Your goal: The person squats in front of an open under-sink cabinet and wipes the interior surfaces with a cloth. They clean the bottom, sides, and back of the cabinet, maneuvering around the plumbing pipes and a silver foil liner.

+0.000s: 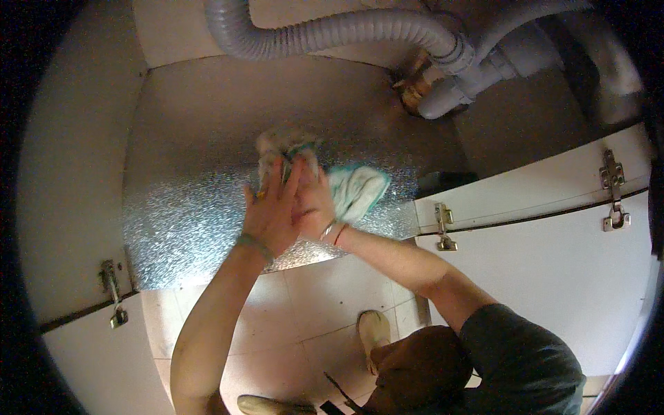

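A white cloth with green edging (360, 191) and a bunched greyish part (287, 142) lies on the shiny embossed foil lining of a cabinet floor. Whether this is one cloth or two, I cannot tell. My left hand (272, 213) rests over the bunched part with its fingers stretched forward and its thumb apart, overlapping my right hand. My right hand (316, 204) is on the cloth, which comes out ahead of the fingers and along the hand's right side. Its fingers are partly hidden behind the left hand and slightly blurred.
A grey corrugated drain hose (325, 32) runs overhead to a grey pipe joint (460, 86) at the back right. Open cabinet doors with metal hinges (445, 227) stand at both sides. Below the front edge are floor tiles (311, 304) and my shoes (374, 330).
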`<state>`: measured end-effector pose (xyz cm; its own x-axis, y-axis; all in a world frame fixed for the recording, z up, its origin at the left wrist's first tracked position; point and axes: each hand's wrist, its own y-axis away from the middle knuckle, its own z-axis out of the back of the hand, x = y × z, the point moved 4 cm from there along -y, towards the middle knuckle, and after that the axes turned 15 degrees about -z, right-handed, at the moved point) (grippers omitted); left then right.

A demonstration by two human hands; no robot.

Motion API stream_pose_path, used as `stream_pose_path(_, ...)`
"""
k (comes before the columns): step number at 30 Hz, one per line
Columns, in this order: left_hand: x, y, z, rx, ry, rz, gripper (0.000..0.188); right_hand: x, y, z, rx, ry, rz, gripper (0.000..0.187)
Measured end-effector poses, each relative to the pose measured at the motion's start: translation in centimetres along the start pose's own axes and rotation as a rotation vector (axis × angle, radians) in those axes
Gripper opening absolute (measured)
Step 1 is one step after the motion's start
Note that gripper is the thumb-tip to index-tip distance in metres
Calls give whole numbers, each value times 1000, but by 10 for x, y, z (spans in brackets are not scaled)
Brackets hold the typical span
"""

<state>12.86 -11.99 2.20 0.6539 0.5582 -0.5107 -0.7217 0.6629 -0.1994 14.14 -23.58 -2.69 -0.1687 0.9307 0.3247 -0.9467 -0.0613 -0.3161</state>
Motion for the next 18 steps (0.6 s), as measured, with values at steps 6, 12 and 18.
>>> stream_pose_path(6, -6, 50, 9, 171, -217, -86, 88, 24, 38, 52, 325, -127, 18, 72)
stream_pose_path(12, 10, 10, -7, -90, -118, -135, 90, -91, 13, 43, -26, -41, -131, 55)
stream_pose_path(18, 75, 24, 29, 244, -366, 287, 99, -217, -46, 58, -61, 335, -399, 62)
